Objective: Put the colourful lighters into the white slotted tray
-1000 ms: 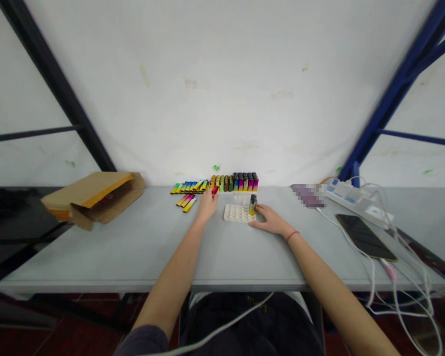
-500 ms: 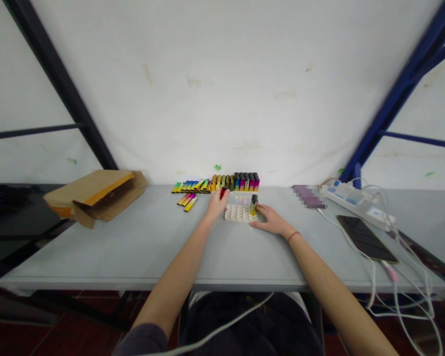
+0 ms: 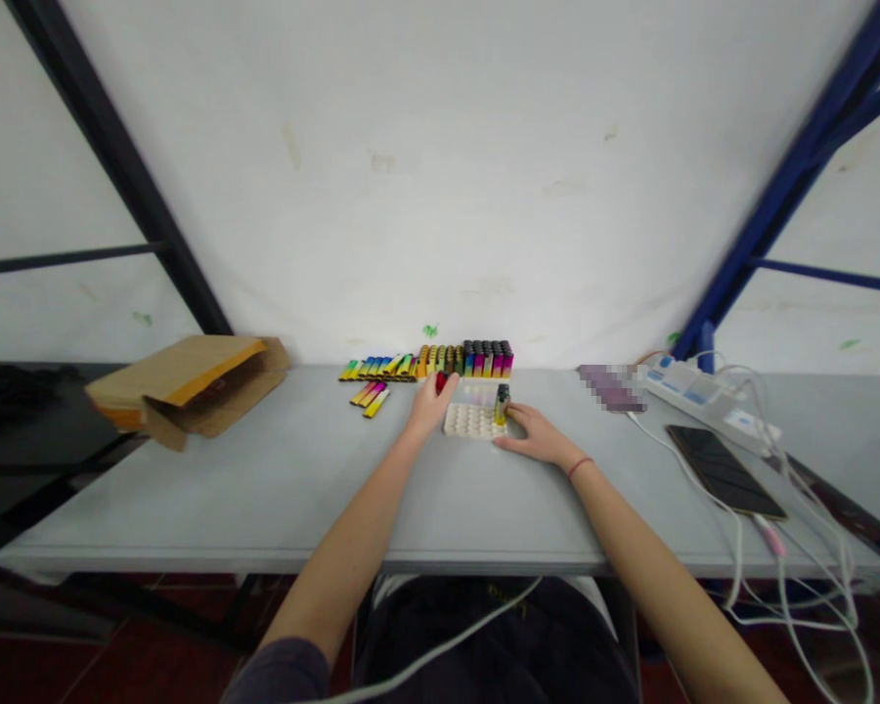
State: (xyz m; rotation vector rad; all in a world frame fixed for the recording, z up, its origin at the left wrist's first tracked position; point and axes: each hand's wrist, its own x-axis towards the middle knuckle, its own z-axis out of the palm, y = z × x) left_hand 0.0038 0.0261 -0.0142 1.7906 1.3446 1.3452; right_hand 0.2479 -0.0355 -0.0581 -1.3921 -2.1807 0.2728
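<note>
A white tray (image 3: 471, 422) with rows of round holes lies on the grey table, its clear lid part (image 3: 479, 393) at the back. One yellow lighter (image 3: 501, 406) with a black top stands upright at the tray's right end. My left hand (image 3: 431, 402) is closed around a red lighter (image 3: 441, 381) by the tray's left back corner; the fingers hide most of it. My right hand (image 3: 534, 434) rests at the right end with thumb and fingers apart. Its thumb touches the tray's front corner, and a fingertip reaches beside the yellow lighter.
Behind the tray stand upright blocks of yellow lighters (image 3: 440, 361) and purple-and-yellow lighters (image 3: 488, 360). More lighters (image 3: 378, 368) lie flat to the left, with several nearer ones (image 3: 369, 398). An opened cardboard box (image 3: 191, 376) is far left. Rightward are a phone (image 3: 725, 469), power strip (image 3: 711, 399) and cables.
My left hand has shifted very slightly with the red lighter, its thumb now a little more to the right. My right hand, the tray and the yellow lighter stay in place.
</note>
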